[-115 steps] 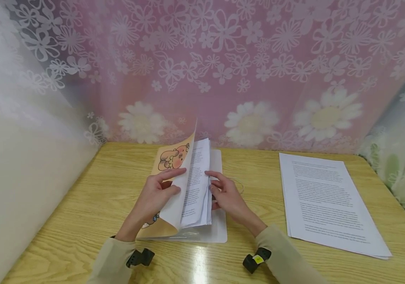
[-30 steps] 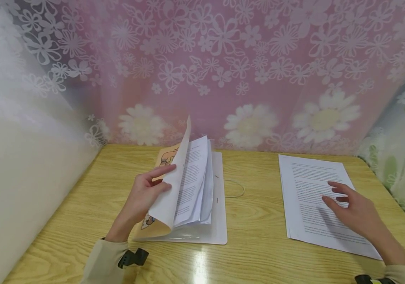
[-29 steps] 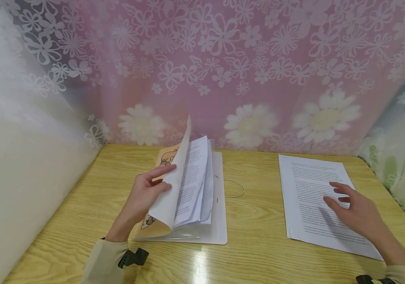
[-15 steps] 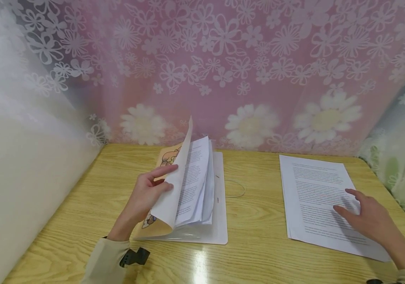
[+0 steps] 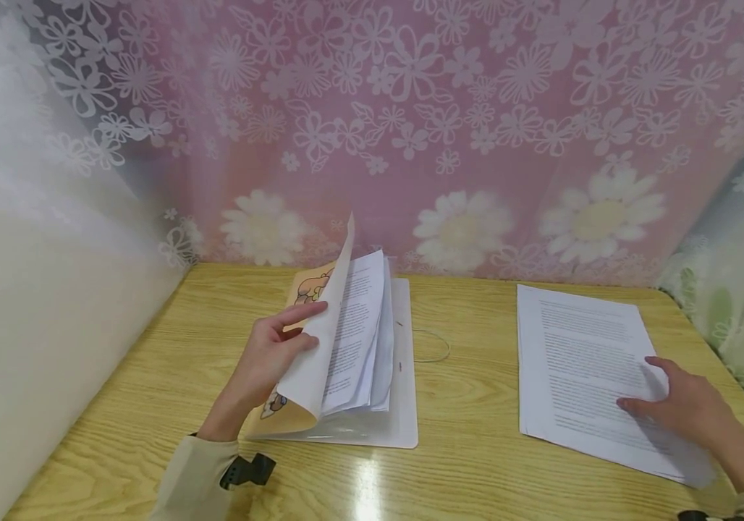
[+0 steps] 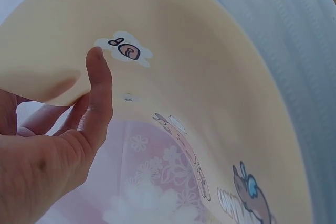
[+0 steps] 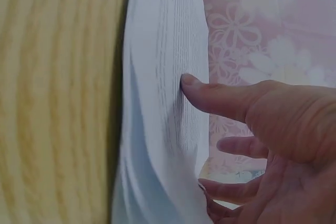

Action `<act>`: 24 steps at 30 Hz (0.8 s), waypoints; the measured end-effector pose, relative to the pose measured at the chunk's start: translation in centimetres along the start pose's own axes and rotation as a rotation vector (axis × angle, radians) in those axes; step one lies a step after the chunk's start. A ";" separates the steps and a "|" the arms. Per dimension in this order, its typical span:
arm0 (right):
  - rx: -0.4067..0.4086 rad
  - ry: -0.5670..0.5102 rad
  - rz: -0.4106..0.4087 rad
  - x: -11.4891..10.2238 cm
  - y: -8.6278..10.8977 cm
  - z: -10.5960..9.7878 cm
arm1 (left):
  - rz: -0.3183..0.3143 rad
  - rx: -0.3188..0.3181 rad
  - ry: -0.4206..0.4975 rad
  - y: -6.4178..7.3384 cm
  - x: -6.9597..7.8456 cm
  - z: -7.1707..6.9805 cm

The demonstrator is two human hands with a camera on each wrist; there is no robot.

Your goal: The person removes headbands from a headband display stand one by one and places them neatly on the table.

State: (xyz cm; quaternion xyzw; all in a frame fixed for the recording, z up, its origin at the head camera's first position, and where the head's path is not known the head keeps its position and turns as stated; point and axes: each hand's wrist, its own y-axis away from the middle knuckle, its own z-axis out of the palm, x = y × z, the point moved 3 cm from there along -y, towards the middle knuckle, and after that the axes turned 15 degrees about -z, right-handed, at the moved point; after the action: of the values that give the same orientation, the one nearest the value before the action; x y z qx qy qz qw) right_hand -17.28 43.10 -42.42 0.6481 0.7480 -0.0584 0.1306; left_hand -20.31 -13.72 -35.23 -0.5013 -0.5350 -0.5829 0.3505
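A folder with an orange cartoon cover [image 5: 310,286] lies on the table, its cover lifted and curled. My left hand [image 5: 274,354] grips this cover; in the left wrist view a finger [image 6: 100,98] presses against the orange side. Printed sheets [image 5: 355,325] stand fanned inside, over the pale back cover [image 5: 404,405]. To the right is a stack of printed papers [image 5: 580,362]. My right hand [image 5: 691,405] holds its right edge, and in the right wrist view the thumb [image 7: 226,98] lies on the printed face, with other fingers at the edge and behind.
Beside the folder's right edge a thin cord loop [image 5: 433,346] rests on the wooden table [image 5: 470,420]. A pink floral curtain [image 5: 372,145] hangs behind the table, with a pale wall [image 5: 53,253] on the left.
My right hand has left the folder's sheets, moved right above the paper stack, and taken hold of its right edge. The stack has shifted slightly right. My left hand keeps the cover.
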 end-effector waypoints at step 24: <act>0.013 -0.451 0.075 -0.8 0.6 -0.3 | 0.002 0.005 -0.013 0.0 0.2 -0.2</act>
State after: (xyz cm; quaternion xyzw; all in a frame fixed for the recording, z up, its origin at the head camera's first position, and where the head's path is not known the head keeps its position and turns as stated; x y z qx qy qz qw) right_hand -16.63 42.48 -41.91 0.6467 0.6749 -0.2017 0.2926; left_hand -20.43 -13.84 -35.04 -0.5046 -0.5381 -0.5778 0.3491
